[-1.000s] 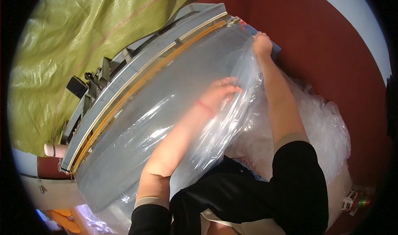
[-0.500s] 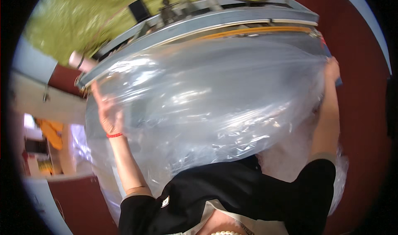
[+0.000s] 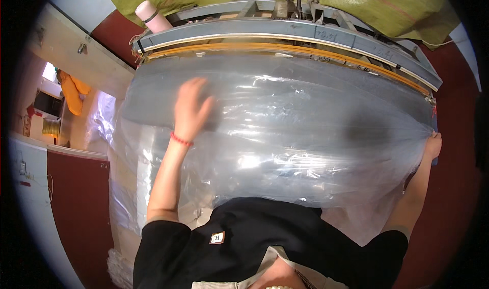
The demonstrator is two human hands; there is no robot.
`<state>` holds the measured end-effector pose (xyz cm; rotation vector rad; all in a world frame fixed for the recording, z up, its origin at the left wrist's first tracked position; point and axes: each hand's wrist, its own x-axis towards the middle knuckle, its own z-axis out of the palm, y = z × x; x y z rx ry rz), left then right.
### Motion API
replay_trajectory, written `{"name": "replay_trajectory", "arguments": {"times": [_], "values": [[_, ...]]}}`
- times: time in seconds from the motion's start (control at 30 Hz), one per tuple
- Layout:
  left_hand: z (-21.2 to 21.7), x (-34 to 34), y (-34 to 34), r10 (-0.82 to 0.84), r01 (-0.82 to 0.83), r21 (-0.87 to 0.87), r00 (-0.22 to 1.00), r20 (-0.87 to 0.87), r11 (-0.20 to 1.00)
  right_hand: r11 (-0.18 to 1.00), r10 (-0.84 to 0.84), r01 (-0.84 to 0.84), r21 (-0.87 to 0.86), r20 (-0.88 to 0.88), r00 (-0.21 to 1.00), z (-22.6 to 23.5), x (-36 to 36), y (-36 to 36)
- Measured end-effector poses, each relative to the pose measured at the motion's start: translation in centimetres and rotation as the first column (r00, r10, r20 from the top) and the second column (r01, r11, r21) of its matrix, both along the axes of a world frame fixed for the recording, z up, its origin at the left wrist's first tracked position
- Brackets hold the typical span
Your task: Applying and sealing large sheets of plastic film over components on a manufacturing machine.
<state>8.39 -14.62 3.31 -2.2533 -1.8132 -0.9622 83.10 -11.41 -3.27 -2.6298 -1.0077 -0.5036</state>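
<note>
A wide sheet of clear plastic film [image 3: 265, 131] is spread over the grey worktable [image 3: 153, 77] and hangs down toward my body. My left hand [image 3: 192, 108], a little blurred, is over the left part of the film with its thumb apart from the fingers and nothing in it. At the table's right end, my right hand [image 3: 433, 145] is closed on the gathered edge of the film, and pleats run from it toward the middle. Along the table's far side lies a long grey metal bar [image 3: 285, 29], with an orange strip [image 3: 254, 47] in front of it.
A pink bottle [image 3: 153, 16] rests at the far left end of the metal frame. Yellow-green woven sheeting [image 3: 397, 8] covers what lies behind. To the left are a pale panel [image 3: 84, 49] and orange cloth [image 3: 71, 93]. Crumpled film [image 3: 122, 268] lies at the lower left.
My left hand has come away from the table's far left corner and moved right, over the film. My right hand still grips the film at the right end. The view has turned.
</note>
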Motion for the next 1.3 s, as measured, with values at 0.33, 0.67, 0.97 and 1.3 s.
{"name": "replay_trajectory", "arguments": {"times": [0.33, 0.67, 0.97, 1.3], "values": [[-2.6, 1.5, -1.4, -0.379, 0.315, -0.333, 0.913, -0.149, 0.889, 0.996, 0.039, -0.036, 0.082, -0.044, 0.998, 0.4, -0.4, -0.2], [-3.6, 1.3, 4.5, 0.223, -0.212, -0.140, 0.972, 0.073, 0.967, 0.601, 0.672, 0.090, 0.795, -0.562, 0.483, -2.9, 10.3, -1.8], [-4.5, -1.4, 7.7, 0.036, -0.034, -0.033, 0.995, 0.089, 0.999, 0.642, 0.721, 0.199, 0.741, -0.671, 0.172, 5.4, 12.7, -6.0], [-6.7, -11.9, 15.9, 0.168, -0.321, 0.016, 0.536, 0.828, 0.947, 0.703, 0.460, -0.440, 0.559, 0.115, 0.881, -0.3, -4.2, 10.2]]}}
